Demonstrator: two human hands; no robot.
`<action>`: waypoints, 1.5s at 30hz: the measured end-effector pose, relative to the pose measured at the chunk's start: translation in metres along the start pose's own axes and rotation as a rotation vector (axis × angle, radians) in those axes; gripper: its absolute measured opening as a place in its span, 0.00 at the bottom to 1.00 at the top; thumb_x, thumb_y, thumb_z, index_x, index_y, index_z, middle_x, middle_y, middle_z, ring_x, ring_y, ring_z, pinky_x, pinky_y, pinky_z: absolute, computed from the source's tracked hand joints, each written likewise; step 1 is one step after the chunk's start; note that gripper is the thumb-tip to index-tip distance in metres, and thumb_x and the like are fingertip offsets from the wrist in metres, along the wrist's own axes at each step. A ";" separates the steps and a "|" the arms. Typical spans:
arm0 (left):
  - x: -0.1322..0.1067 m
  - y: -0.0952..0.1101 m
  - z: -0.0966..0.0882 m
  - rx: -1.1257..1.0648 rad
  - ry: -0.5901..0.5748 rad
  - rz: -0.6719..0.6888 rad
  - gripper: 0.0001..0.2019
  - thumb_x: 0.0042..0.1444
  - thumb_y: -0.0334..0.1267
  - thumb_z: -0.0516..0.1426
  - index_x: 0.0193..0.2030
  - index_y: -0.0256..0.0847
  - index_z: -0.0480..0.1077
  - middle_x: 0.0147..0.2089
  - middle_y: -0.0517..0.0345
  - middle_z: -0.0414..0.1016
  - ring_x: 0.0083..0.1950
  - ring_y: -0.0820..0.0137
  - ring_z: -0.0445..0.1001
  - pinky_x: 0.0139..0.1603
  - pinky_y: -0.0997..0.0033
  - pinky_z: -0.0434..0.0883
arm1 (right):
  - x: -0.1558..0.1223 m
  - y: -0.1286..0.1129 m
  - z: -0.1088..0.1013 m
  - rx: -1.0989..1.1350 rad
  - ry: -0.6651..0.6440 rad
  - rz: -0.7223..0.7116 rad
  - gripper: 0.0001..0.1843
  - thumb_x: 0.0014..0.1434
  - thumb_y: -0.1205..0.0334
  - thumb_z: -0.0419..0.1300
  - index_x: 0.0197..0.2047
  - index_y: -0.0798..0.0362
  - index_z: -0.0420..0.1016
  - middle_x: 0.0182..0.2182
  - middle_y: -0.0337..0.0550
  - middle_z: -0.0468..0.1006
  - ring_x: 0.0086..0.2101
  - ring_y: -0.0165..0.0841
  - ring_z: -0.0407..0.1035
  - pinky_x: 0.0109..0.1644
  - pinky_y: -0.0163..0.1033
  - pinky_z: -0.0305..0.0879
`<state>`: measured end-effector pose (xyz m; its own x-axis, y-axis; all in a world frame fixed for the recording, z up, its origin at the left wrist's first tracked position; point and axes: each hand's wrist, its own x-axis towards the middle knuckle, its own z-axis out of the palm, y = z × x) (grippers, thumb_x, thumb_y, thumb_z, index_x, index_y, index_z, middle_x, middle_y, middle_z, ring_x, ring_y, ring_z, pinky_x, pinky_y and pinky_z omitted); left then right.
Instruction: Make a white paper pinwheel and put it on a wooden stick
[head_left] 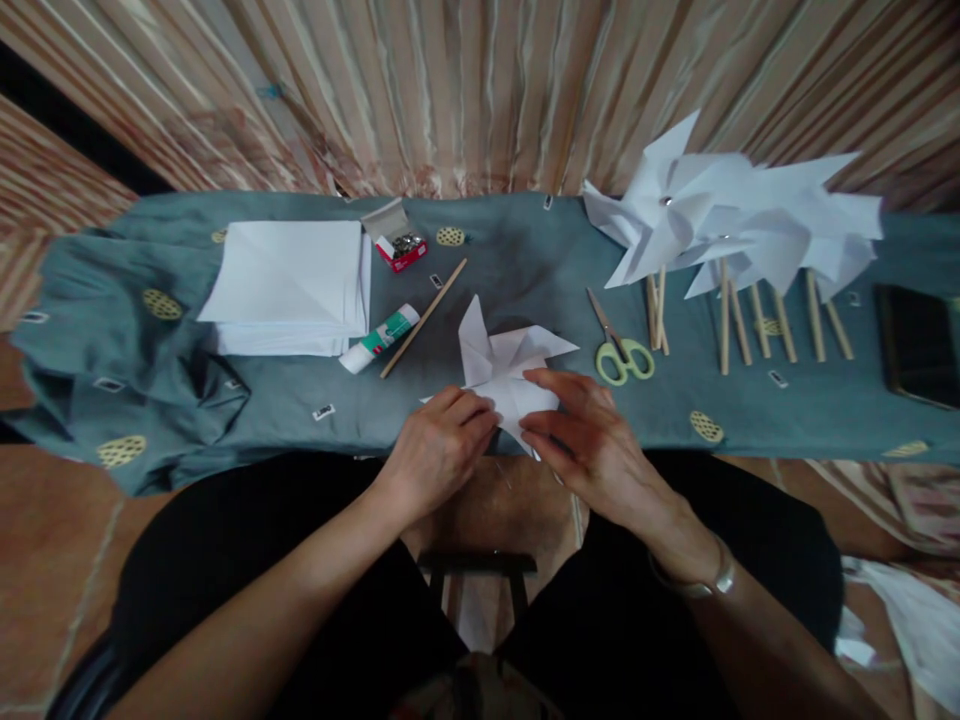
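A white paper pinwheel head [510, 360] lies on the teal cloth [525, 260] at the near edge, some points folded in. My left hand [442, 450] pinches its near left part with curled fingers. My right hand [585, 430] presses on its near right side, fingers bent over the paper. A loose wooden stick [424, 317] lies just left of the paper, next to a glue stick [379, 338]. Green-handled scissors [619, 345] rest to the right.
A stack of white paper squares [292, 285] sits at the left. A small red box of pins [401, 245] stands open behind the glue. Finished white pinwheels on sticks [735, 230] lie at the right, and a dark phone [919, 345] at the far right. Curtains hang behind.
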<state>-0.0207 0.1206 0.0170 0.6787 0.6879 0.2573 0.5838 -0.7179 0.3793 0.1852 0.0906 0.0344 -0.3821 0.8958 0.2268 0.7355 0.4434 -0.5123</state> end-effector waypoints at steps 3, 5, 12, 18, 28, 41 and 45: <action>-0.001 -0.002 -0.001 -0.031 -0.004 -0.045 0.10 0.63 0.32 0.51 0.43 0.35 0.73 0.43 0.50 0.76 0.44 0.66 0.71 0.43 0.64 0.74 | 0.004 0.002 -0.004 0.056 0.023 0.031 0.12 0.59 0.69 0.53 0.40 0.50 0.77 0.58 0.48 0.68 0.57 0.45 0.62 0.58 0.56 0.62; 0.000 -0.002 -0.001 -0.059 -0.014 -0.078 0.10 0.63 0.33 0.51 0.42 0.35 0.73 0.42 0.50 0.76 0.44 0.65 0.71 0.43 0.64 0.74 | 0.006 0.004 -0.005 0.078 0.025 0.048 0.14 0.57 0.71 0.53 0.42 0.50 0.77 0.59 0.48 0.66 0.58 0.45 0.60 0.59 0.56 0.60; 0.000 -0.003 0.000 -0.100 -0.012 -0.099 0.09 0.62 0.33 0.52 0.41 0.35 0.73 0.42 0.50 0.77 0.43 0.65 0.72 0.43 0.64 0.74 | 0.015 0.004 0.003 0.125 0.080 0.114 0.06 0.59 0.63 0.58 0.36 0.51 0.77 0.58 0.49 0.67 0.58 0.44 0.61 0.60 0.53 0.60; -0.002 -0.005 0.003 -0.127 0.068 -0.140 0.13 0.62 0.32 0.52 0.53 0.36 0.66 0.40 0.51 0.76 0.39 0.67 0.75 0.40 0.66 0.74 | 0.027 0.004 0.019 0.068 0.169 0.167 0.05 0.58 0.64 0.59 0.33 0.50 0.76 0.59 0.48 0.66 0.57 0.45 0.61 0.58 0.55 0.60; 0.001 -0.006 0.006 -0.209 0.069 -0.116 0.10 0.62 0.30 0.52 0.46 0.37 0.73 0.43 0.50 0.77 0.44 0.66 0.76 0.44 0.65 0.75 | 0.034 0.002 0.030 -0.069 0.162 0.168 0.07 0.59 0.65 0.56 0.31 0.53 0.73 0.59 0.52 0.65 0.57 0.47 0.59 0.57 0.56 0.62; 0.003 -0.006 0.005 -0.228 0.046 -0.146 0.10 0.60 0.29 0.52 0.44 0.38 0.74 0.41 0.51 0.76 0.43 0.66 0.76 0.44 0.65 0.76 | 0.031 0.005 0.033 -0.022 0.171 0.163 0.07 0.61 0.60 0.57 0.41 0.51 0.72 0.60 0.51 0.63 0.58 0.47 0.57 0.58 0.56 0.60; 0.004 -0.006 0.004 -0.232 0.042 -0.149 0.10 0.60 0.29 0.52 0.44 0.37 0.73 0.41 0.51 0.76 0.43 0.66 0.75 0.45 0.65 0.75 | 0.030 0.005 0.034 -0.039 0.146 0.159 0.06 0.61 0.61 0.56 0.40 0.51 0.72 0.61 0.50 0.62 0.58 0.47 0.57 0.58 0.57 0.60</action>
<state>-0.0199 0.1269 0.0121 0.5712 0.7913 0.2181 0.5551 -0.5681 0.6075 0.1587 0.1191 0.0108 -0.1765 0.9482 0.2643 0.8022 0.2941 -0.5196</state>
